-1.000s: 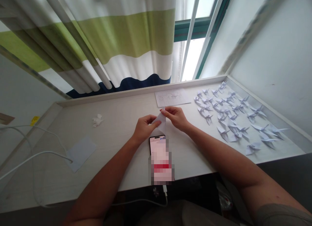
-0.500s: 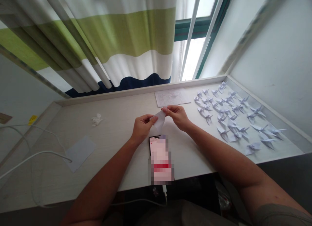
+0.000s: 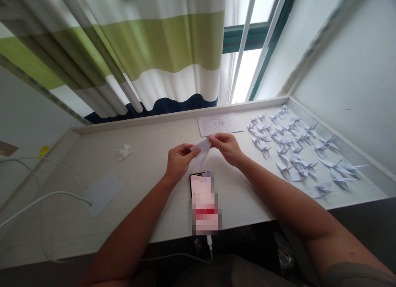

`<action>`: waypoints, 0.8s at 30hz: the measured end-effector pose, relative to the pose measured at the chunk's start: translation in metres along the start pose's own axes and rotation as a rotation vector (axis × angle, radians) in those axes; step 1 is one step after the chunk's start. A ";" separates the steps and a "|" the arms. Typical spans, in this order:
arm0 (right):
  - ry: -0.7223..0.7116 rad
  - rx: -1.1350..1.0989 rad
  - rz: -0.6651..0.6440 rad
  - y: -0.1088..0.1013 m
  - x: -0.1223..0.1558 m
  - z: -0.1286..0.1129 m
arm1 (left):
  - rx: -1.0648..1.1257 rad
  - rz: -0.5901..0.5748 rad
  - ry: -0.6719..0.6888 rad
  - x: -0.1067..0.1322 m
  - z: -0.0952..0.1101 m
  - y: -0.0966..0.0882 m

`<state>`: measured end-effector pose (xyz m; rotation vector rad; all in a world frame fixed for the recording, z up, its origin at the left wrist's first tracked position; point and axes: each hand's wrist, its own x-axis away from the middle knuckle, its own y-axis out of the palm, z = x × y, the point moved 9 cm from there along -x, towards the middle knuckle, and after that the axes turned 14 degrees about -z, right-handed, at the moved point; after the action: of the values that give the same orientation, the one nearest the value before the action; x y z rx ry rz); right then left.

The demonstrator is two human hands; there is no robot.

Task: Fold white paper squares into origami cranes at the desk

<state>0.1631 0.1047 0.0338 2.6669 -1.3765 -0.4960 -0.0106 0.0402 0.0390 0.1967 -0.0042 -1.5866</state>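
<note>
A small folded piece of white paper [image 3: 202,152] is stretched between my two hands, above the desk. My left hand [image 3: 181,160] pinches its left side, thumb on top. At its upper right corner, my right hand [image 3: 226,147] grips the paper between thumb and fingers. The paper's lower end narrows to a point. Just below it lies a phone [image 3: 204,202], its screen lit and partly pixelated. Many folded paper cranes [image 3: 283,150] stand in loose rows to the right of my right hand.
A printed sheet [image 3: 220,124] lies behind my hands. On the left are a crumpled tissue [image 3: 124,152], a blank white sheet [image 3: 103,194] and a white cable [image 3: 55,195] crossing it. A charging cable [image 3: 209,240] runs from the phone over the desk's front edge. Striped curtains [image 3: 161,47] hang behind.
Both hands still hold the paper. It has turned slightly, showing its pointed lower end more clearly, and the right fingers have shifted a little at its corner. The view moved slightly.
</note>
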 end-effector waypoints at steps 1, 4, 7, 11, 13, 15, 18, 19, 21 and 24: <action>-0.001 -0.006 -0.004 0.000 0.000 0.000 | 0.008 0.003 -0.002 0.000 0.000 0.000; 0.000 -0.029 -0.004 0.000 0.000 0.001 | 0.028 0.017 -0.009 0.000 0.000 -0.001; 0.003 -0.044 0.001 0.000 0.000 0.001 | 0.046 0.021 -0.021 0.000 -0.001 -0.001; -0.006 -0.059 -0.005 0.001 -0.001 0.000 | 0.055 0.030 -0.029 0.000 -0.001 -0.002; -0.005 -0.058 -0.010 0.001 0.000 0.000 | 0.040 0.031 -0.024 0.000 -0.001 -0.003; 0.001 -0.051 -0.013 0.001 0.000 -0.001 | 0.025 0.031 -0.017 0.000 -0.001 -0.004; 0.010 -0.049 -0.015 0.002 0.000 -0.001 | 0.023 0.027 -0.018 0.000 -0.001 -0.003; 0.010 -0.051 -0.015 0.002 0.000 -0.001 | 0.026 0.025 -0.019 0.000 -0.001 -0.003; 0.008 -0.047 -0.011 0.002 0.000 -0.002 | 0.034 0.022 -0.021 -0.001 -0.001 -0.002; -0.001 -0.008 0.010 0.000 0.001 -0.005 | 0.035 0.025 -0.019 -0.001 0.001 -0.002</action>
<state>0.1651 0.1038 0.0380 2.6525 -1.3842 -0.5005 -0.0124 0.0407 0.0398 0.2083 -0.0495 -1.5643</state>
